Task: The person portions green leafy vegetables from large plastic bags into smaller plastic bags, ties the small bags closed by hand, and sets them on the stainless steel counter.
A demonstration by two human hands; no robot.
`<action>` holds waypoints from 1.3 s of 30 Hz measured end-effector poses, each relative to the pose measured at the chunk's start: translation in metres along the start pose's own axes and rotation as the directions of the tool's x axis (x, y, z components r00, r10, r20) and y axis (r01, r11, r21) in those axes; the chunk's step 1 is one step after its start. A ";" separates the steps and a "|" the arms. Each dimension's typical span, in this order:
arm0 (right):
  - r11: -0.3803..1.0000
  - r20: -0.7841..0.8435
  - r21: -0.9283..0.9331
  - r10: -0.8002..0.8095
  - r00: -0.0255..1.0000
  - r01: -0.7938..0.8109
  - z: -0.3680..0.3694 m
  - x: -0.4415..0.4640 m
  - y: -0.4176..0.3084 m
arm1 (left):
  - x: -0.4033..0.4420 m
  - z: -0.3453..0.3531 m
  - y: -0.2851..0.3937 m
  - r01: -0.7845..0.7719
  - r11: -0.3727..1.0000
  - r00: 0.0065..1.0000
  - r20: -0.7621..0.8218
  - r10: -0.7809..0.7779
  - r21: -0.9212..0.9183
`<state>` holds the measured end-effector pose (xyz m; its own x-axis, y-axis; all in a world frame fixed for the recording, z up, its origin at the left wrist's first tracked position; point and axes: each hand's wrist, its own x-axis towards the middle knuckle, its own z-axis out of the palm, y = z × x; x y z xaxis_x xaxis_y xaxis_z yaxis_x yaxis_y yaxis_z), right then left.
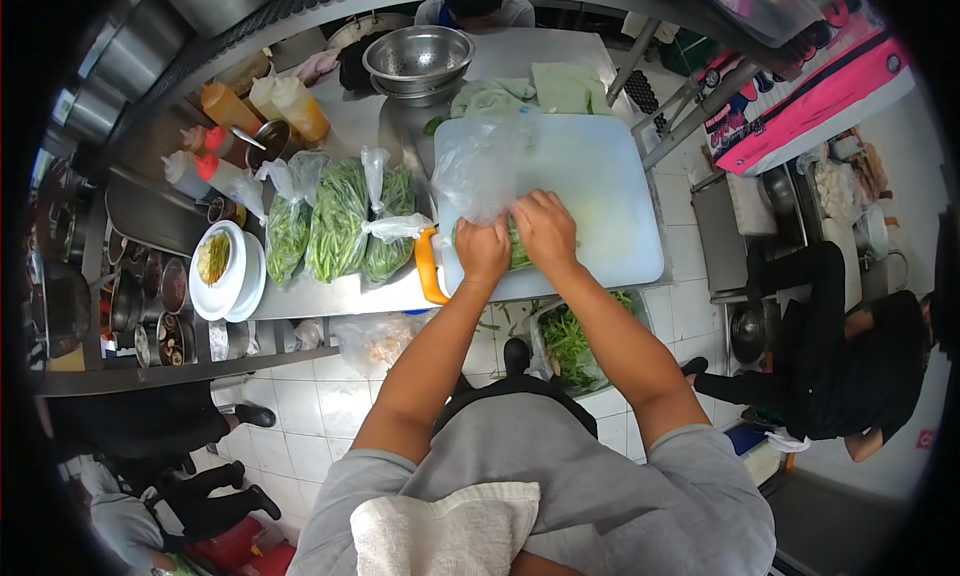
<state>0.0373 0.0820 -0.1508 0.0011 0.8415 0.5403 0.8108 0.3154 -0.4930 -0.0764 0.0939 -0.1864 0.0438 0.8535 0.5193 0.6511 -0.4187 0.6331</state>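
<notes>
Over the pale cutting board [610, 196], my left hand [483, 250] and my right hand [545, 229] are close together, fingers curled on a clear plastic bag [485, 166]. The loose part of the bag spreads out beyond my knuckles. Cut green vegetables [519, 253] show between and under my hands; my fingers hide most of them. Left of the board lies an orange-handled tool [428, 266], its other end out of sight. Several tied bags of greens [338, 221] stand further left on the steel counter.
Metal colanders [418, 56] and green cloths [567, 86] sit behind the board. Squeeze bottles [300, 108] and white plates [222, 301] are at the left. Below the counter edge is a bin of greens [567, 344]. A person in black [860, 366] is at the right.
</notes>
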 end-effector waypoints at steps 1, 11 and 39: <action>1.000 -0.002 -0.009 -0.017 1.000 0.017 0.002 0.001 0.000 | 0.000 0.001 0.002 0.008 1.000 1.000 -0.015 -0.008 0.005; 0.997 -0.108 0.075 -0.011 0.994 0.019 0.009 -0.029 0.010 | -0.008 -0.010 0.006 -0.207 0.978 0.973 0.098 0.208 -0.013; 0.986 0.461 0.043 -0.165 0.872 0.164 0.041 -0.008 -0.088 | -0.009 -0.021 0.018 0.008 0.999 0.936 0.352 -0.018 0.031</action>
<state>-0.0579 0.0650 -0.1396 -0.4028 0.8838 0.2378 0.7744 0.4676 -0.4262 -0.0813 0.0725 -0.1676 0.2960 0.9155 0.2725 0.6744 -0.4023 0.6192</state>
